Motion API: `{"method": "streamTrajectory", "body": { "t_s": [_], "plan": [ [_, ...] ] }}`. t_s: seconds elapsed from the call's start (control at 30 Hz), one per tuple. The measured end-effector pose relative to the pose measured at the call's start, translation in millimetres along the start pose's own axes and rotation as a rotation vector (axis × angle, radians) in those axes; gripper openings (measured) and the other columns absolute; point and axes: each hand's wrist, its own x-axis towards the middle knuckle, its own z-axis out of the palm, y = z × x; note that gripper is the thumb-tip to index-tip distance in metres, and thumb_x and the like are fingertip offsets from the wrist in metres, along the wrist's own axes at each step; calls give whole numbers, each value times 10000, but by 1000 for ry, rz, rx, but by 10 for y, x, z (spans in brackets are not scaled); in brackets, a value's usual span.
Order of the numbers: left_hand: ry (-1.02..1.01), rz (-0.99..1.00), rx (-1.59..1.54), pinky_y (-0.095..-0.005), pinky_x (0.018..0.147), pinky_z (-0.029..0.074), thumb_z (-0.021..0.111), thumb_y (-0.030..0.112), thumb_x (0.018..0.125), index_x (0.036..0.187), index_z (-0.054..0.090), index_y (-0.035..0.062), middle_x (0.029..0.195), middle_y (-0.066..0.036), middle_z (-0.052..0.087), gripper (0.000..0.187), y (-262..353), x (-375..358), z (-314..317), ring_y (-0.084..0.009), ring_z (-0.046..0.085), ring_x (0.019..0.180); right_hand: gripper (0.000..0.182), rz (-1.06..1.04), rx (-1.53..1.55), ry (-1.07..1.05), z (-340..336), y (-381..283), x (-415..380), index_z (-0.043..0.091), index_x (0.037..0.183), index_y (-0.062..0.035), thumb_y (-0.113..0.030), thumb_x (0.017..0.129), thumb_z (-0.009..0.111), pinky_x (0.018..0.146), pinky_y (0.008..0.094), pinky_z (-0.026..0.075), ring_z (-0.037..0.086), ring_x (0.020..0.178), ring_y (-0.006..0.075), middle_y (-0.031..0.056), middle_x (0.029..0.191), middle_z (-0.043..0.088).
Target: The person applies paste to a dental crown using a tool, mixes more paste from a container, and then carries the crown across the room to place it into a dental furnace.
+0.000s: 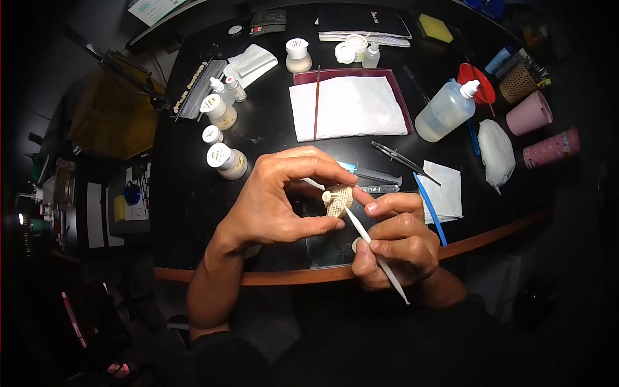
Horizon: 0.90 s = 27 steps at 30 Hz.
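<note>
Tool, slim and white, near the centre of the head view, with its long axis slanting from a tip at upper left to a slightly bent end at lower right, past the brown wooden edge of a black tabletop. Held pencil-fashion in the right hand, fingers curled close around the shaft. Tip aimed at the lower right side of a small honeycomb tray; contact too fine to tell. Tray tilted, pinched between thumb and fingers of the left hand, curved in a wide arch. On the tray, a small rounded pale piece.

Along the left, white-lidded jars with pale contents. Top centre, another jar. Right of a folded white towel, a squeeze bottle partly filled with clear liquid; behind, a red bowl.

Black surface showing between jars and towel; closer quarters beside the right hand, with syringe, tweezers and blue stick nearby.
</note>
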Motion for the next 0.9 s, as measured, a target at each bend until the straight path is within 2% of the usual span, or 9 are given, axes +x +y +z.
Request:
{"method": "streamTrajectory", "body": {
  "t_s": [0.23,0.27,0.3,0.37,0.4,0.5,0.63,0.9],
  "plan": [
    [19,-46,54,-271,824,607,1009,100,629,1171,774,54,1115,-85,734,593,32,-5,8,-146,722,983,265,-10,0,1,-110,68,10,550,938,-35,87,790,734,926,489,678,648,1042,299,86,813,621],
    [39,-67,53,-269,832,600,1002,69,638,1167,771,40,1105,-78,727,579,40,-11,16,-132,714,978,284,10,-47,-3,-166,40,12,538,944,-44,86,785,734,888,457,688,626,1025,289,84,814,617],
    [62,-83,-1,-267,828,607,984,31,652,1170,765,24,1106,-73,717,562,-11,-16,33,-130,709,984,282,18,-79,17,-216,30,-6,536,930,-53,92,778,724,827,403,661,623,1002,276,74,812,618],
    [88,-76,28,-259,823,614,970,6,664,1172,759,13,1113,-71,708,550,-40,-16,30,-128,701,987,281,72,-148,21,-317,31,-141,536,920,-67,100,770,705,798,364,589,628,962,261,60,793,621],
    [93,-80,59,-253,822,621,967,5,668,1178,757,14,1113,-68,704,552,-25,-17,18,-128,693,986,262,98,-180,48,-339,44,-214,553,890,-75,80,747,707,792,346,527,616,887,240,46,742,616],
    [135,-115,41,-253,830,622,957,-1,680,1195,754,21,1123,-62,703,554,-35,-26,16,-122,688,988,242,121,-253,-45,-466,13,-409,568,850,-78,54,718,722,782,343,509,594,830,230,37,697,612],
    [162,-134,84,-243,821,623,945,-9,686,1205,751,18,1159,-71,720,555,-38,-32,24,-127,707,970,232,204,-254,-145,-449,-152,-558,570,766,-87,52,668,729,709,328,488,586,776,231,13,674,612],
    [160,-127,87,-245,820,625,937,-17,687,1208,748,2,1162,-94,731,555,-53,-29,40,-133,723,966,273,162,-263,-264,-375,-179,-599,533,695,-96,52,652,758,679,327,487,619,840,247,35,701,677]
  ]
}}
